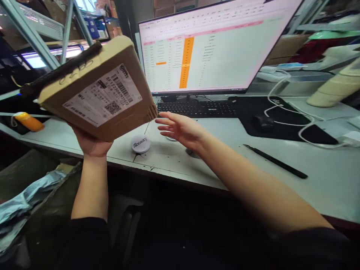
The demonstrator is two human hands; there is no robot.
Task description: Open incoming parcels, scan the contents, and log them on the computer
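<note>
A brown cardboard box (126, 125) with a white shipping label (104, 95) is held up, tilted, above the left part of the desk. My left hand (94, 142) grips it from below; most of its fingers are hidden behind the box. Dark material runs along the box's upper left edge. My right hand (180, 129) is beside the box's right corner, fingers stretched out and apart, holding nothing. Below, between the hands, a round white tin (140, 144) with dark lettering lies on the desk. Another round item behind my right hand is mostly covered.
A monitor (225, 52) showing a spreadsheet stands behind a black keyboard (199, 108). To the right lie a mouse (263, 120) on a black mat, a white cable (302, 123) and a slim black knife-like tool (275, 161). An orange bottle (29, 122) and an open bin (53, 198) are at left.
</note>
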